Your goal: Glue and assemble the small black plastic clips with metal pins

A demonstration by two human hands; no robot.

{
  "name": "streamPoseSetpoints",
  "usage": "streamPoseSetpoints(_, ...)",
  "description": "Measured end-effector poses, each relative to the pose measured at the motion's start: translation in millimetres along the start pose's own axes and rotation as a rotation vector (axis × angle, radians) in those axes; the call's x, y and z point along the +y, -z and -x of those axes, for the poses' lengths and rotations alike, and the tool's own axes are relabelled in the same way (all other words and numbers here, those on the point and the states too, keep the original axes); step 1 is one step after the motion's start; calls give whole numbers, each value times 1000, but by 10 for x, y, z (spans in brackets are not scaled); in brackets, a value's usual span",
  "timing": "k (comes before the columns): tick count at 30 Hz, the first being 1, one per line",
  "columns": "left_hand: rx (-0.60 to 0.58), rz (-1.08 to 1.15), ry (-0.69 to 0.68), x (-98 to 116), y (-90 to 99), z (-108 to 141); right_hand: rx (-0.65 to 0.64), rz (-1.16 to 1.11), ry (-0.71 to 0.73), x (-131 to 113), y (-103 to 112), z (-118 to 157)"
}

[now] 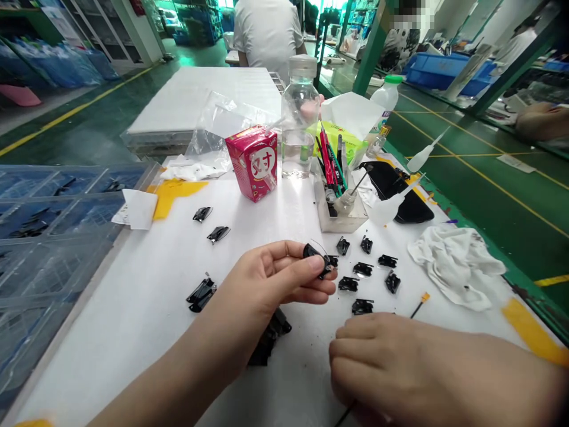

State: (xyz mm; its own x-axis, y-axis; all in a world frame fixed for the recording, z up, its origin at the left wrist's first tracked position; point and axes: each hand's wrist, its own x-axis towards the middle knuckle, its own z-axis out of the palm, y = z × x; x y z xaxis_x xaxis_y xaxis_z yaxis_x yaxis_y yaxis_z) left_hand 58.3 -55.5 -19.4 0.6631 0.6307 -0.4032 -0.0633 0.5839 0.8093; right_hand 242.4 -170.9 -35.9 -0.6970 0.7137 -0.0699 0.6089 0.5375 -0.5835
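Observation:
My left hand (pixel 288 273) is closed, pinching a small black plastic part (pixel 313 256) between thumb and fingers. A thin clear curved edge stands up from that part. My right hand (pixel 382 356) is a closed fist, lower right, seen from its back. A thin dark stick with an orange tip (pixel 420 303) sticks out beyond it, and a dark end shows below, so the stick appears to pass through the fist. Several similar black parts (pixel 363 269) lie right of my left hand. A darker pile (pixel 271 338) is partly hidden under my left wrist.
More black parts (pixel 201 293) lie to the left. Behind stand a red drink carton (pixel 253 163), a clear bottle (pixel 299 148) and a tool holder (pixel 342 219). A white cloth (pixel 457 267) lies at right, a compartmented plastic tray (pixel 84 237) at left. A person sits beyond.

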Motion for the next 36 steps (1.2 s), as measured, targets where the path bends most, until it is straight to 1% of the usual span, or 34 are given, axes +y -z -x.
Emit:
streamPoseSetpoints(2, -7, -72, -23, 3, -22, 25, 102, -126, -168, -2, 89, 49)
streamPoseSetpoints(4, -2, -132, -40, -3, -57, 55, 274, -164, -242, -10, 182, 65)
streamPoseSetpoints(5, 4, -163, -46, -11, -74, 68, 365, -160, -244, -14, 222, 57)
streamPoseSetpoints(7, 19, -243, -64, -36, -98, 85, 488, -135, -236, -16, 278, 22)
streamPoseSetpoints(9, 17, -330, -82, -67, -108, 85, 554, -69, -228, -5, 295, -23)
streamPoseSetpoints(12, -1, -418, -101, -100, -109, 66, 623, 126, -171, 28, 265, -68)
streamPoseSetpoints(14, -15, -443, -104, -99, -112, 57, 655, 268, -135, 46, 239, -77)
streamPoseSetpoints(16, -25, -466, -111, -85, -119, 61, 683, 364, -118, 53, 222, -76)
streamPoseSetpoints(20, -20, -486, -110, -65, -138, 94, 708, 443, -115, 42, 214, -76)
streamPoseSetpoints(24, -8, -490, -98, -73, -148, 109, 737, 458, -104, 27, 207, -96)
streamPoseSetpoints(28, 3, -555, -111, -68, -154, 100, 722, 448, -91, 22, 203, -112)
streamPoseSetpoints(34, 3, -661, -198, -90, -152, 100, 724, 465, -101, 41, 192, -116)
streamPoseSetpoints(36, 17, -722, -254, -106, -145, 101, 724, 466, -98, 46, 185, -114)
